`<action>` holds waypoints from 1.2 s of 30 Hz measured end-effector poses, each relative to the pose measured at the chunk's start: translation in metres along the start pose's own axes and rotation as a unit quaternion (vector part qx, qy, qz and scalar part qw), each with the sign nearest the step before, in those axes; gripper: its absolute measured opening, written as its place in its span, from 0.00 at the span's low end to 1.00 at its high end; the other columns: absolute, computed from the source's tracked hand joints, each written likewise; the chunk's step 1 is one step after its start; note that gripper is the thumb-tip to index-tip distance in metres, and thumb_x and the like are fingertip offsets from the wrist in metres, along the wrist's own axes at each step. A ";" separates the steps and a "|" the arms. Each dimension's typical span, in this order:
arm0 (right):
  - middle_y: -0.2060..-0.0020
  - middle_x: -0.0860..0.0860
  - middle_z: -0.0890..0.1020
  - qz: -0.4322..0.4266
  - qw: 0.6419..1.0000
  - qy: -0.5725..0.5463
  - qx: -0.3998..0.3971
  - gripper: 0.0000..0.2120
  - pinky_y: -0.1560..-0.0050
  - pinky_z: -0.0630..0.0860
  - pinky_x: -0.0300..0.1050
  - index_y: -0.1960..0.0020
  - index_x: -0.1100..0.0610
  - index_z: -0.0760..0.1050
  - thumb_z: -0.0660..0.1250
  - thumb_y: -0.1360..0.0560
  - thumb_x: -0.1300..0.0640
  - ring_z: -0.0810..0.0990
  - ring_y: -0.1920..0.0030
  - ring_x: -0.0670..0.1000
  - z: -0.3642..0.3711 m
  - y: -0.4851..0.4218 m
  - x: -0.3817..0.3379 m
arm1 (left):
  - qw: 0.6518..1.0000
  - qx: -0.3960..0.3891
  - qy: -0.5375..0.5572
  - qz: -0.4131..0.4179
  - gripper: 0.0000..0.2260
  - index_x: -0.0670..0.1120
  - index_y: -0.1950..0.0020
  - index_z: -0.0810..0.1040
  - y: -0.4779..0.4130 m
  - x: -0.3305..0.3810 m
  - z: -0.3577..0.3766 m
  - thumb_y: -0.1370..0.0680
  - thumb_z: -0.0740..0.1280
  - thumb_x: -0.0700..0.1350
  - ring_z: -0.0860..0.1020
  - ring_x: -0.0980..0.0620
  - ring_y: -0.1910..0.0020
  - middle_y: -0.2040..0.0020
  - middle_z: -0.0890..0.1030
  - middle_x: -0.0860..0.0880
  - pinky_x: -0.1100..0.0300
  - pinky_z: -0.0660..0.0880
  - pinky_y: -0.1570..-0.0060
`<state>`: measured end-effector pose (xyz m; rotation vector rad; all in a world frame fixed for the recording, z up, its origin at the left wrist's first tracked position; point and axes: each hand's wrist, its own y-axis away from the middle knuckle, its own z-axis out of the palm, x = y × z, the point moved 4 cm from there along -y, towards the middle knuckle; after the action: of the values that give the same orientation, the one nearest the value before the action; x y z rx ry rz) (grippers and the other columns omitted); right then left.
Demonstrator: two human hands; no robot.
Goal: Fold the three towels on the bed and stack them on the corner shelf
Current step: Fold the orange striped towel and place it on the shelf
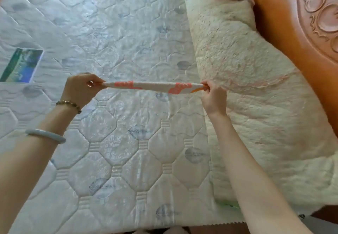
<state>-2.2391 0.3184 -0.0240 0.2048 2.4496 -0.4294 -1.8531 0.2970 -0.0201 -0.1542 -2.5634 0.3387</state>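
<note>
While our left hand [82, 89] and right hand [213, 96] pinch the white, coral-patterned terry towel [153, 87] taut, we should align edges before folding.

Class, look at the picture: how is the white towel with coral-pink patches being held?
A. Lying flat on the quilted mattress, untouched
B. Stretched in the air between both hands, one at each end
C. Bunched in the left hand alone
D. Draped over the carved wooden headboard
B: the left hand and the right hand each pinch one end of the white towel with coral-pink patches, which hangs taut above the quilted mattress.
</note>
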 end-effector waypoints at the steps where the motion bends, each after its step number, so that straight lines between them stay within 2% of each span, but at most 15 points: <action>1: 0.57 0.62 0.84 0.015 1.000 0.002 -0.017 0.14 0.56 0.73 0.49 0.50 0.64 0.81 0.60 0.29 0.71 0.81 0.55 0.62 0.011 0.013 0.011 | 1.000 -0.026 0.001 -0.010 0.07 0.40 0.58 0.84 0.016 -0.008 0.012 0.32 0.76 0.42 0.76 0.59 0.68 0.62 0.83 0.40 0.78 0.64 0.62; 4: 0.57 0.63 0.84 0.051 0.995 0.009 -0.086 0.16 0.56 0.73 0.50 0.51 0.64 0.81 0.58 0.32 0.69 0.81 0.55 0.63 0.048 0.057 0.046 | 0.994 -0.101 -0.009 -0.051 0.06 0.39 0.59 0.83 0.069 -0.034 0.053 0.33 0.76 0.39 0.78 0.42 0.66 0.63 0.81 0.39 0.66 0.69 0.61; 5: 0.56 0.62 0.84 0.067 0.991 0.015 -0.116 0.16 0.55 0.73 0.51 0.51 0.63 0.82 0.59 0.32 0.70 0.81 0.54 0.63 0.060 0.073 0.059 | 0.990 -0.129 -0.009 -0.060 0.06 0.38 0.60 0.83 0.089 -0.041 0.065 0.33 0.76 0.38 0.79 0.41 0.65 0.63 0.81 0.39 0.62 0.69 0.61; 10: 0.53 0.62 0.85 0.137 0.953 0.028 -0.269 0.16 0.50 0.73 0.48 0.51 0.63 0.82 0.61 0.32 0.74 0.82 0.50 0.61 0.112 0.166 0.122 | 0.951 -0.281 -0.038 -0.123 0.04 0.39 0.61 0.83 0.189 -0.080 0.127 0.33 0.76 0.36 0.78 0.44 0.63 0.64 0.81 0.41 0.59 0.66 0.62; 13: 0.50 0.61 0.84 0.179 0.912 0.065 -0.363 0.15 0.49 0.70 0.44 0.50 0.63 0.82 0.61 0.30 0.72 0.81 0.47 0.60 0.127 0.226 0.155 | 0.897 -0.407 -0.058 -0.164 0.04 0.45 0.64 0.81 0.244 -0.096 0.156 0.32 0.76 0.41 0.78 0.43 0.60 0.67 0.77 0.47 0.59 0.66 0.61; 15: 0.50 0.60 0.84 0.207 0.883 0.076 -0.414 0.14 0.53 0.69 0.43 0.50 0.62 0.83 0.62 0.29 0.71 0.81 0.46 0.59 0.129 0.263 0.171 | 0.850 -0.492 -0.072 -0.171 0.05 0.49 0.64 0.80 0.277 -0.098 0.169 0.31 0.75 0.43 0.77 0.48 0.60 0.65 0.79 0.48 0.61 0.67 0.62; 18: 0.52 0.60 0.84 0.238 0.849 0.077 -0.465 0.13 0.59 0.65 0.39 0.51 0.63 0.82 0.61 0.28 0.70 0.80 0.48 0.57 0.127 0.302 0.188 | 0.800 -0.574 -0.090 -0.151 0.04 0.47 0.58 0.83 0.309 -0.098 0.181 0.29 0.73 0.46 0.75 0.55 0.62 0.61 0.82 0.50 0.68 0.65 0.66; 20: 0.54 0.59 0.84 0.251 0.833 0.074 -0.487 0.14 0.58 0.68 0.40 0.51 0.62 0.82 0.60 0.29 0.70 0.79 0.50 0.56 0.129 0.314 0.193 | 0.776 -0.603 -0.094 -0.157 0.05 0.46 0.58 0.83 0.319 -0.102 0.186 0.29 0.73 0.48 0.75 0.56 0.63 0.64 0.80 0.52 0.70 0.65 0.68; 23: 0.59 0.57 0.84 0.278 0.834 0.039 -0.475 0.14 0.57 0.71 0.43 0.55 0.61 0.82 0.60 0.29 0.70 0.80 0.55 0.55 0.142 0.307 0.204 | 0.782 -0.586 -0.059 -0.201 0.05 0.45 0.61 0.84 0.315 -0.117 0.193 0.28 0.73 0.47 0.77 0.52 0.64 0.66 0.81 0.49 0.67 0.67 0.67; 25: 0.65 0.51 0.81 0.298 0.838 0.007 -0.456 0.12 0.56 0.72 0.44 0.57 0.57 0.82 0.63 0.28 0.69 0.78 0.58 0.53 0.155 0.290 0.212 | 0.816 -0.530 -0.026 -0.228 0.03 0.44 0.59 0.85 0.303 -0.129 0.196 0.28 0.73 0.43 0.78 0.50 0.64 0.63 0.84 0.46 0.61 0.70 0.63; 28: 0.70 0.45 0.77 0.308 0.860 -0.042 -0.404 0.14 0.55 0.76 0.52 0.62 0.48 0.78 0.69 0.29 0.68 0.76 0.63 0.51 0.174 0.250 0.219 | 0.879 -0.397 0.018 -0.264 0.06 0.39 0.52 0.84 0.275 -0.143 0.199 0.28 0.72 0.38 0.77 0.49 0.61 0.56 0.85 0.42 0.60 0.71 0.56; 30: 0.70 0.47 0.77 0.317 0.875 -0.075 -0.358 0.15 0.60 0.76 0.48 0.63 0.48 0.77 0.69 0.29 0.69 0.76 0.69 0.46 0.187 0.224 0.220 | 0.901 -0.313 0.057 -0.296 0.08 0.40 0.50 0.84 0.253 -0.148 0.202 0.28 0.72 0.39 0.78 0.54 0.60 0.56 0.83 0.46 0.65 0.72 0.55; 32: 0.68 0.49 0.79 0.344 0.878 -0.106 -0.316 0.14 0.63 0.76 0.44 0.62 0.49 0.77 0.68 0.28 0.69 0.77 0.72 0.40 0.204 0.204 0.227 | 0.907 -0.245 0.096 -0.328 0.08 0.42 0.50 0.83 0.233 -0.152 0.212 0.28 0.72 0.40 0.77 0.67 0.64 0.58 0.82 0.49 0.76 0.71 0.60; 34: 0.66 0.51 0.80 0.376 0.875 -0.131 -0.274 0.11 0.59 0.78 0.46 0.61 0.52 0.77 0.67 0.26 0.67 0.79 0.67 0.43 0.222 0.192 0.237 | 0.906 -0.191 0.140 -0.352 0.06 0.46 0.52 0.82 0.218 -0.156 0.227 0.28 0.72 0.40 0.76 0.72 0.66 0.60 0.81 0.50 0.77 0.72 0.59; 36: 0.63 0.52 0.80 0.390 0.882 -0.122 -0.236 0.06 0.54 0.77 0.49 0.56 0.56 0.78 0.66 0.25 0.65 0.79 0.60 0.50 0.237 0.183 0.246 | 0.900 -0.151 0.177 -0.370 0.07 0.46 0.51 0.82 0.208 -0.163 0.248 0.28 0.72 0.39 0.77 0.70 0.66 0.59 0.81 0.49 0.74 0.75 0.57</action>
<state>-2.2530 0.4162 -0.3990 0.8228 1.9312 0.4647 -1.8392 0.4162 -0.3612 0.5859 -2.0964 -0.3485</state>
